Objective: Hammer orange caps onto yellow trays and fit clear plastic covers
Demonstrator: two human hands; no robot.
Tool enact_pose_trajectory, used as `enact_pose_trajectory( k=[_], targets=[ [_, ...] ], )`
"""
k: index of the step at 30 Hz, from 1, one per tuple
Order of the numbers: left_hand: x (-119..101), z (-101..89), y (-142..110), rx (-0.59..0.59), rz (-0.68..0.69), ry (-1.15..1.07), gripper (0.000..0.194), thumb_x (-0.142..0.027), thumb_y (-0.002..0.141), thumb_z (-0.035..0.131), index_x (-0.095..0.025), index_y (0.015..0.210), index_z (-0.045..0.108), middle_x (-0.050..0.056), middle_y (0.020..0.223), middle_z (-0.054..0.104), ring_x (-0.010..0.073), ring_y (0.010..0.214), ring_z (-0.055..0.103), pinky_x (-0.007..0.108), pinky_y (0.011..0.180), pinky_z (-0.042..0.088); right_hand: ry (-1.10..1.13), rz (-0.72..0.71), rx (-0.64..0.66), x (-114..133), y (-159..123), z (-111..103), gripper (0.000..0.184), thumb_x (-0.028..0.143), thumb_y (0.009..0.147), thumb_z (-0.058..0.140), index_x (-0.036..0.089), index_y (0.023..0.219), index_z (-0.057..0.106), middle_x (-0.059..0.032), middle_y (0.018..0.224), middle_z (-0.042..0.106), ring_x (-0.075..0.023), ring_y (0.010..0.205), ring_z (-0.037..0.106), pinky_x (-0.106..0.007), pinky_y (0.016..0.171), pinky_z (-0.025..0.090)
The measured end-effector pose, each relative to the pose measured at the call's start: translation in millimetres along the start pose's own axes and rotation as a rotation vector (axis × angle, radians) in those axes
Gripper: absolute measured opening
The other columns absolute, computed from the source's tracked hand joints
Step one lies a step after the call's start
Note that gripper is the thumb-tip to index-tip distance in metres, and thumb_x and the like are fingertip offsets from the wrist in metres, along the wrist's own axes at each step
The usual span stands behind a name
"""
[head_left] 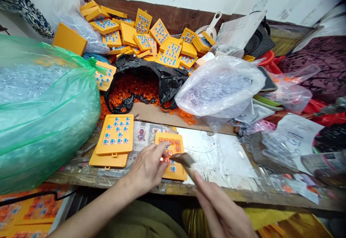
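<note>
A yellow plastic panel (178, 175) lies on the bench in front of me, with orange round caps (177, 141) over its upper part and blue-and-white pieces (172, 168) showing lower down. My left hand (146, 167) rests over its left side, thumb and fingers pinched around a small orange cap (163, 159). Wrapped around the handle of a hammer (185, 159) is my right hand (223, 207). The hammer's head, slightly blurred, hangs over the panel close to my left fingertips.
Two stacked yellow panels (129, 133) lie to the left. Behind them, a black bag (173, 77) spills orange caps. A green bag (48, 122) and a white bag (221, 86) hold clear pieces. Many yellow panels (128, 34) are heaped at the back.
</note>
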State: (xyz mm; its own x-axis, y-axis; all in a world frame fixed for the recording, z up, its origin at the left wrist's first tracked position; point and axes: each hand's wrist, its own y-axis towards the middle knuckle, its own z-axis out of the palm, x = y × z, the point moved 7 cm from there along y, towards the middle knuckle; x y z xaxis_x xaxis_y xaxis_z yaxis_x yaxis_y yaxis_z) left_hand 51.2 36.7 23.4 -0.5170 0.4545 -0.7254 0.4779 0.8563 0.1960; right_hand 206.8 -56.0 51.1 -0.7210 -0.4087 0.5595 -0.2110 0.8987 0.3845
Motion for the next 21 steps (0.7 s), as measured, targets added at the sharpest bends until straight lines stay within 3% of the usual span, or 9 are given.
enact_pose_trajectory(
  k=[3, 7, 9, 12, 14, 16, 18, 21],
  targets=[
    [0.6, -1.8, -0.4, -0.025, -0.018, -0.008, 0.049, -0.01, 0.08, 0.054, -0.018, 0.128, 0.046, 0.007, 0.095, 0.068, 0.0245, 0.088, 0.063, 0.044, 0.082, 0.053, -0.045, -0.014, 0.101, -3.9, -2.7, 7.0, 0.057, 0.009, 0.092, 0.049, 0.025, 0.146, 0.039, -0.0062, 0.122, 0.067, -0.0161, 0.102, 0.069, -0.018, 0.087, 0.053],
    [2.8, -2.5, 1.9, -0.023, -0.065, -0.029, 0.048, -0.011, 0.079, 0.057, -0.018, 0.126, 0.048, 0.006, 0.092, 0.069, 0.024, 0.085, 0.064, 0.045, 0.082, 0.053, -0.005, 0.039, -0.084, -4.8, -0.6, -5.0, 0.062, 0.007, 0.09, 0.052, 0.031, 0.146, 0.038, -0.0033, 0.124, 0.066, -0.0154, 0.107, 0.067, -0.02, 0.09, 0.052],
    [2.9, -1.8, 3.2, -0.01, -0.077, -0.035, 0.049, -0.011, 0.078, 0.058, -0.017, 0.126, 0.049, 0.006, 0.093, 0.07, 0.024, 0.085, 0.065, 0.044, 0.081, 0.054, 0.004, 0.029, -0.112, -1.0, 1.1, -5.4, 0.063, 0.005, 0.09, 0.051, 0.032, 0.145, 0.039, -0.0038, 0.122, 0.067, -0.0154, 0.105, 0.067, -0.02, 0.089, 0.052],
    [0.3, -3.1, 1.2, -0.015, -0.063, -0.012, 0.046, -0.008, 0.077, 0.057, -0.016, 0.122, 0.053, 0.006, 0.092, 0.071, 0.0241, 0.084, 0.065, 0.043, 0.08, 0.054, -0.002, -0.005, 0.025, 1.2, 1.0, 8.8, 0.056, 0.008, 0.091, 0.048, 0.028, 0.144, 0.043, -0.0064, 0.117, 0.069, -0.0153, 0.097, 0.07, -0.018, 0.084, 0.054],
    [-2.1, -5.6, -1.3, -0.009, -0.056, 0.024, 0.043, -0.008, 0.077, 0.058, -0.016, 0.12, 0.056, 0.006, 0.09, 0.071, 0.0241, 0.084, 0.066, 0.042, 0.08, 0.055, 0.047, 0.037, 0.051, -6.6, -2.2, 14.7, 0.052, 0.012, 0.092, 0.049, 0.028, 0.142, 0.046, -0.0059, 0.119, 0.069, -0.0156, 0.099, 0.07, -0.019, 0.085, 0.054],
    [-4.4, -10.4, 1.2, 0.004, -0.052, 0.059, 0.043, -0.013, 0.077, 0.064, -0.016, 0.12, 0.058, 0.008, 0.093, 0.071, 0.0245, 0.086, 0.066, 0.041, 0.08, 0.055, 0.146, 0.175, -0.026, -24.0, -6.2, 13.7, 0.046, 0.019, 0.091, 0.054, 0.03, 0.135, 0.054, -0.0039, 0.123, 0.067, -0.0177, 0.105, 0.068, -0.022, 0.088, 0.054],
    [-7.0, -18.5, 15.6, -0.019, -0.028, 0.103, 0.039, -0.02, 0.078, 0.068, -0.016, 0.117, 0.062, 0.009, 0.098, 0.071, 0.0249, 0.091, 0.066, 0.041, 0.083, 0.054, 0.255, 0.4, -0.159, -47.7, -11.3, 9.7, 0.041, 0.027, 0.088, 0.061, 0.029, 0.129, 0.061, -0.0043, 0.12, 0.069, -0.02, 0.1, 0.069, -0.024, 0.083, 0.057],
    [-3.0, -26.9, 63.5, -0.081, -0.015, 0.209, 0.018, -0.02, 0.088, 0.057, -0.015, 0.102, 0.067, 0.009, 0.101, 0.071, 0.0234, 0.094, 0.066, 0.04, 0.086, 0.053, 0.433, 0.732, -0.321, -75.4, -17.5, 9.5, 0.055, 0.041, 0.082, 0.068, 0.024, 0.133, 0.057, -0.0059, 0.096, 0.074, -0.0139, 0.061, 0.066, -0.021, 0.051, 0.055]
  ],
)
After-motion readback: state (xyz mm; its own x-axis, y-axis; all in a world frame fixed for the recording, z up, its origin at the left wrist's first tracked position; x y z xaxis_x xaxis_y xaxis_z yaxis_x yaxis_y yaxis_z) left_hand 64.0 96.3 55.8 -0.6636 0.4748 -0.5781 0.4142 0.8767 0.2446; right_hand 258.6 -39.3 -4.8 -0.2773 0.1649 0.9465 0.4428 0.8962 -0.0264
